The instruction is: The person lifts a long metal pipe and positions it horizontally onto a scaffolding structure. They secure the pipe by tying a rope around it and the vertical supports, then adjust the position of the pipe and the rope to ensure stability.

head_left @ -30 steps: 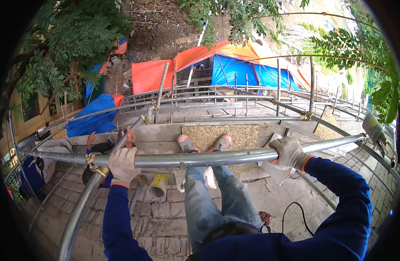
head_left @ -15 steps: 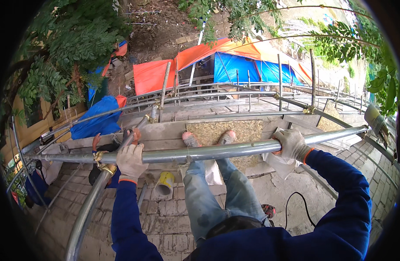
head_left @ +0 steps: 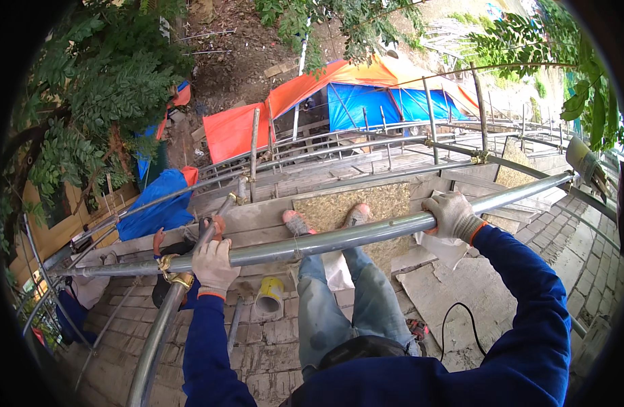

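Note:
A long grey metal scaffold pipe [head_left: 332,237] crosses in front of me, its right part higher in the picture. My left hand [head_left: 215,268], in a pale work glove with an orange cuff edge, is closed on it. Farther right, my right hand [head_left: 453,216], gloved alike, wraps over the same pipe. Just left of my left hand, brass-coloured couplers [head_left: 168,266] sit where a slanting pipe [head_left: 154,349] meets it. Beyond the left glove, another person's hand [head_left: 217,227] is at the slanting pipe; that person's body is partly hidden below the pipes.
My feet rest on a chipboard panel [head_left: 390,200]. A yellow cylindrical container [head_left: 271,288] lies on the paved surface [head_left: 278,346] below, near a black cable [head_left: 471,312]. Guard rails and upright poles [head_left: 430,119] stand ahead, with orange and blue tarps [head_left: 363,108] beyond. Leafy branches [head_left: 115,74] hang left.
The view has tilted, so the pipe's left part appears lower and its right part higher. Both hands keep their hold on the pipe.

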`<state>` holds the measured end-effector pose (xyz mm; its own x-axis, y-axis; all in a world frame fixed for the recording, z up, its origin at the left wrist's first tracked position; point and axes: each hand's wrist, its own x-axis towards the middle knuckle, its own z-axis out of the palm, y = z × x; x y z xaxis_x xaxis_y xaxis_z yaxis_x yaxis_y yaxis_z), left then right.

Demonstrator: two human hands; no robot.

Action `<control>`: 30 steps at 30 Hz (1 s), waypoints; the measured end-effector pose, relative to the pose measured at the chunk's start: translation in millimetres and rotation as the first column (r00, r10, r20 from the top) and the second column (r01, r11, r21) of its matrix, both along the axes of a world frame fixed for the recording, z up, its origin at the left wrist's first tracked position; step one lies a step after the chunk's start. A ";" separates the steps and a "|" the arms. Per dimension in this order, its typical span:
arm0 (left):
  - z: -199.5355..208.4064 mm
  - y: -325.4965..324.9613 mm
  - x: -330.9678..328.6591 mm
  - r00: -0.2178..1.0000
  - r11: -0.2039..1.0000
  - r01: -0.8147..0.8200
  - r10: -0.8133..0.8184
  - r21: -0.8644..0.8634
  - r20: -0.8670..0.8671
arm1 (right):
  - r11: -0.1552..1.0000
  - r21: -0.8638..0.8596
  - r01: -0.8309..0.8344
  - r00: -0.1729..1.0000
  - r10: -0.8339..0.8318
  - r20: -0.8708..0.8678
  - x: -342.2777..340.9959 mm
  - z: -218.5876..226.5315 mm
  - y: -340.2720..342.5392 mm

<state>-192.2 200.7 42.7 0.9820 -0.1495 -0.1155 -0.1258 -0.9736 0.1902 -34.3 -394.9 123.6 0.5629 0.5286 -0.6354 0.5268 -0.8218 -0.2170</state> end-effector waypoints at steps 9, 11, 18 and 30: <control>11.3 -2.4 9.1 0.999 0.999 0.039 -0.039 0.007 -0.021 | 1.000 0.017 0.021 0.999 -0.021 0.035 -4.9 -4.9 -3.8; 12.8 -4.3 11.3 0.999 0.999 0.042 -0.042 -0.003 0.014 | 0.999 -0.002 0.038 0.999 -0.038 0.038 -1.9 -3.5 -1.3; 10.2 -5.7 13.7 0.996 0.997 0.077 -0.077 -0.005 0.050 | 0.998 0.033 0.051 0.996 -0.053 0.073 -1.9 1.9 -1.6; 7.9 8.2 11.2 0.994 0.992 0.111 -0.109 0.058 -0.029 | 0.999 0.005 0.052 0.997 -0.052 0.058 -2.3 -8.2 -0.6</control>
